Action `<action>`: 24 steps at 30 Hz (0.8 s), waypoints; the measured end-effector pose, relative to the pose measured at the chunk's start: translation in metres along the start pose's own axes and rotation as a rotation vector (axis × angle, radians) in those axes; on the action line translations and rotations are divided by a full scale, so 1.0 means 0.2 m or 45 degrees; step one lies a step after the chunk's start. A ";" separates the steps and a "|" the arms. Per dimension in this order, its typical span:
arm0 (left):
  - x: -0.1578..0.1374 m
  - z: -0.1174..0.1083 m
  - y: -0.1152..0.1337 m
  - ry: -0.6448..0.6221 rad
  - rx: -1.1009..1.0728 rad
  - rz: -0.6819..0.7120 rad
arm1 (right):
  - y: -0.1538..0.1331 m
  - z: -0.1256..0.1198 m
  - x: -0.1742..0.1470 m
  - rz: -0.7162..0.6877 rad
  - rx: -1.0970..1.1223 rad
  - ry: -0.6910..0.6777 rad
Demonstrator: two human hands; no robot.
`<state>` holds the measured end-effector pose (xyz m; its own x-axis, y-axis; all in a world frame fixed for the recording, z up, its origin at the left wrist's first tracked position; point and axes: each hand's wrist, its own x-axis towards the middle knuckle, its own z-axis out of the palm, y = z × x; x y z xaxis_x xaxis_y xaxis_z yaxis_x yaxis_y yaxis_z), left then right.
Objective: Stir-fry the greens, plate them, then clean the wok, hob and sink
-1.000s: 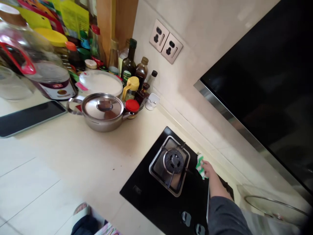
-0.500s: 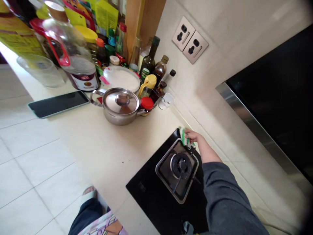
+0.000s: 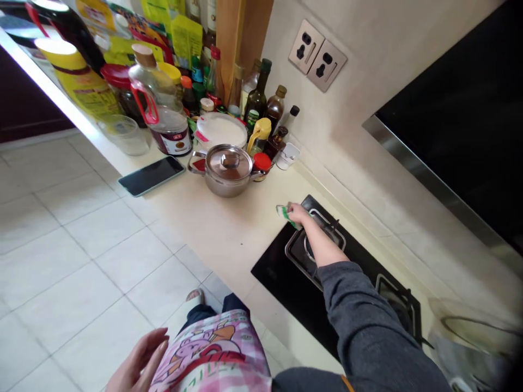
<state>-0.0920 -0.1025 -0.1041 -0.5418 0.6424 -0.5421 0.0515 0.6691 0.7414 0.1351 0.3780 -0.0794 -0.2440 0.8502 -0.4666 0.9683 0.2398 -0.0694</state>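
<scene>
My right hand (image 3: 297,214) is closed on a green-and-white dishcloth (image 3: 284,211), at the far left edge of the black gas stove (image 3: 274,270). The cloth reaches over onto the pale countertop (image 3: 212,223). Beneath my forearm, part of the nearer burner with its metal frame (image 3: 291,251) is hidden. At the bottom, my left hand (image 3: 139,362) hovers beside the pink checked apron (image 3: 212,348). Its fingers are stretched out and it holds nothing.
A lidded steel pot (image 3: 227,177) stands on the counter, near a phone (image 3: 152,176) and a clear plastic tub (image 3: 126,135). Bottles and jars crowd behind, including a red-handled jug (image 3: 167,122). Above the stove juts a dark range hood (image 3: 453,109). A second burner (image 3: 394,302) lies right.
My right hand has moved with the dishcloth from the stove's back corner toward its left edge. My left hand has come into view, and the camera view has shifted.
</scene>
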 end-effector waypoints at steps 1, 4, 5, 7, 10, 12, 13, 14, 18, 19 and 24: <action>0.01 -0.05 0.02 -0.019 0.014 0.014 | -0.05 0.03 -0.06 0.015 -0.007 0.002; 0.06 -0.17 0.06 -0.082 0.032 0.051 | -0.23 0.13 -0.21 0.084 -0.026 0.035; 0.08 -0.20 0.08 -0.101 0.039 0.064 | -0.28 0.16 -0.25 0.109 -0.024 0.047; 0.12 -0.24 0.10 -0.151 0.057 0.093 | -0.36 0.21 -0.34 0.136 0.004 0.060; 0.16 -0.26 0.15 -0.236 0.101 0.156 | -0.39 0.32 -0.53 0.115 0.094 0.095; 0.18 -0.27 0.17 -0.282 0.133 0.217 | -0.38 0.41 -0.69 0.100 0.166 0.134; 0.19 -0.27 0.17 -0.300 0.147 0.253 | -0.36 0.45 -0.77 0.099 0.205 0.152; 0.19 -0.27 0.17 -0.321 0.161 0.289 | -0.35 0.49 -0.85 0.102 0.246 0.168; 0.22 -0.28 0.19 -0.387 0.177 0.402 | -0.18 0.54 -1.07 0.129 0.433 0.241; 0.23 -0.28 0.19 -0.394 0.171 0.422 | -0.10 0.54 -1.13 0.147 0.478 0.275; 0.29 -0.31 0.24 -0.440 0.221 0.452 | 0.30 0.63 -1.46 0.595 0.610 0.552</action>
<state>-0.1726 -0.0552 -0.0753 -0.1588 0.9069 -0.3903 0.3357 0.4213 0.8425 0.2705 0.0850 -0.0588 0.2895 0.9431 -0.1634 0.8689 -0.3306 -0.3684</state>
